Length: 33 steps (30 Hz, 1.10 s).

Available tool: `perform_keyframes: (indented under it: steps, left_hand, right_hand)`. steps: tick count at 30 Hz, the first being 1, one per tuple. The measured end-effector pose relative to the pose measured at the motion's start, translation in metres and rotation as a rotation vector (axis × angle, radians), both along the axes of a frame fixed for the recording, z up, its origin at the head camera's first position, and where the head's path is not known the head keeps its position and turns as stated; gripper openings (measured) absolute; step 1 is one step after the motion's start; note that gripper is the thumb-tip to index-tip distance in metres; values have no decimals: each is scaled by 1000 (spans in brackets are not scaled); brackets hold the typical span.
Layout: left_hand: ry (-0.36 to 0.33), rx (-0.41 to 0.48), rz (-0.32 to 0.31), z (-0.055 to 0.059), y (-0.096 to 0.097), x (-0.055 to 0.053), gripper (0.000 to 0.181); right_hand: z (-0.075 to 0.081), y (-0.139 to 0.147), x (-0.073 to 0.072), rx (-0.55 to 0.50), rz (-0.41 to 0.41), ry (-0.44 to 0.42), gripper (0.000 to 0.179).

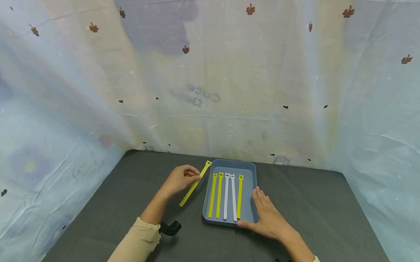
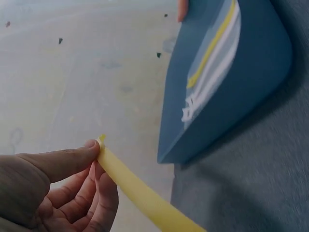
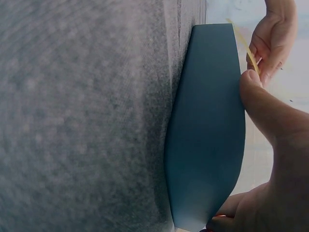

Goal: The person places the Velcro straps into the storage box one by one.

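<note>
My left hand (image 1: 181, 179) pinches a yellow hook-and-loop cable tie (image 1: 191, 190) between thumb and fingers, just left of the tray. The slotted head of that tie points away from me, and its tail hangs down toward the front left. A blue-grey tray (image 1: 250, 199) lies on the table with several ties inside, side by side, heads at the far end. From the left come two yellow ties (image 1: 212, 198), two white ties (image 1: 225, 199) and another yellow tie (image 1: 239, 198). At the tray's front right corner, my right hand (image 1: 268, 216) rests with straight fingers along the side and thumb on the near rim (image 3: 239, 84).
A dark grey cloth (image 1: 199, 250) covers the table under the tray. Pale patterned sheeting (image 1: 232, 129) hangs behind the table and on both sides. Dark straps (image 1: 170, 228) are worn at both wrists.
</note>
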<state>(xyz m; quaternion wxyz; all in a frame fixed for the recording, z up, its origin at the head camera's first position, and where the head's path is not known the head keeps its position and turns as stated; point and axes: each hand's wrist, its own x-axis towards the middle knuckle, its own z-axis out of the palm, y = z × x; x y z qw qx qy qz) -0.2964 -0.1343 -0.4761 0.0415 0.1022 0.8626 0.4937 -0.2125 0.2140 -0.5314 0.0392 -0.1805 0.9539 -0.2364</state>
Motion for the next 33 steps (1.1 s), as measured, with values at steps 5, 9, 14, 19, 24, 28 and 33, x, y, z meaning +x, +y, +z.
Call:
perform_keyframes:
  steps: [5, 9, 14, 19, 24, 28, 33]
  left_hand:
    - [-21, 36, -30, 6, 11, -1, 24]
    - [-28, 75, -52, 11, 21, -2, 23]
    - [-12, 111, -85, 14, 34, -2, 22]
    - [-37, 146, -126, 16, 47, -2, 23]
    - [-62, 164, -169, 16, 63, -5, 24]
    - [-90, 169, -193, 16, 75, -7, 25]
    - [-122, 186, -215, 13, 88, -11, 23]
  right_hand:
    - [0, 0, 1, -6, 2, -5, 134]
    - [-1, 0, 1, -5, 0, -3, 134]
    - [-3, -1, 0, -4, 6, 6, 133]
    - [-4, 0, 0, -10, 2, -6, 133]
    - [-2, 0, 0, -4, -1, -14, 133]
    - [-1, 0, 0, 4, -4, -21, 133]
    - [-2, 0, -1, 5, 3, -14, 133]
